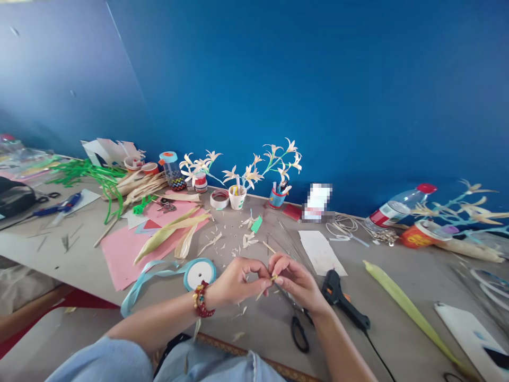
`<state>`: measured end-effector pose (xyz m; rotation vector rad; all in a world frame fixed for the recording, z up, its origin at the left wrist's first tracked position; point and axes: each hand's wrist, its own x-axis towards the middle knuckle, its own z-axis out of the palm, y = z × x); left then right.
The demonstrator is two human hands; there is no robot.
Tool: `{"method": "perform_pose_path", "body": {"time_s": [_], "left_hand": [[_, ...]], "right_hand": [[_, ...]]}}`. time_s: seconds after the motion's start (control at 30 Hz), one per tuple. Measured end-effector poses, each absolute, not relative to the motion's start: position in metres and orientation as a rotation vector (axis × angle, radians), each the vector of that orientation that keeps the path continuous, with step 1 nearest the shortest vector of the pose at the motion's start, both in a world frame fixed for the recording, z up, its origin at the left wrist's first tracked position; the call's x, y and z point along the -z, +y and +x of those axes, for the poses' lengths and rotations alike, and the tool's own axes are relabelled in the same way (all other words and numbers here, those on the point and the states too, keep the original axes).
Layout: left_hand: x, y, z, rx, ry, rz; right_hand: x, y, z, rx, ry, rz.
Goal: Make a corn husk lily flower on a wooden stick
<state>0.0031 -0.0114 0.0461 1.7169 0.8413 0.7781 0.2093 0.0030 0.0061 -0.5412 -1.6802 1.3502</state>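
Note:
Over the middle of the grey table, my left hand point(247, 280) and my right hand point(293, 278) meet at their fingertips. Both pinch a small yellowish piece point(274, 277), too small to name. A thin pale strip sticks out below my left fingertips. Beside my left wrist lies a spool of light blue ribbon point(200, 274). Scissors with black handles point(299, 334) lie under and below my right hand. To its right rests a black glue gun point(344, 300). White scraps point(250, 240) are scattered beyond my hands.
Cups of pale flowers point(237, 197) stand by the blue wall. Pink paper point(123, 252) with husks point(169, 233) lies left. At right are a white paper point(322, 252), a long green husk point(409, 307), a bottle point(400, 208) and a red cup point(421, 233).

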Motion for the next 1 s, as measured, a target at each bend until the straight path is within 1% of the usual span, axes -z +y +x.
{"method": "perform_pose_path", "body": {"time_s": [0.17, 0.37, 0.6, 0.73, 1.0], "left_hand": [[-0.041, -0.007, -0.007, -0.819, 0.809, 1.754], [-0.039, -0.002, -0.016, -0.902, 0.759, 1.846], [-0.047, -0.005, -0.02, -0.986, 0.731, 2.037], [-0.044, -0.004, -0.023, -0.963, 0.731, 2.042], [-0.033, -0.003, -0.024, -0.959, 0.673, 1.96]], "right_hand": [[-0.01, 0.002, 0.204, -1.314, -1.754, -0.586], [-0.026, 0.001, 0.206, -1.079, -1.988, -0.729], [-0.037, 0.006, 0.204, -0.971, -2.088, -0.664], [-0.033, 0.007, 0.202, -0.958, -2.104, -0.629], [-0.026, 0.004, 0.202, -1.041, -2.102, -0.671]]}}
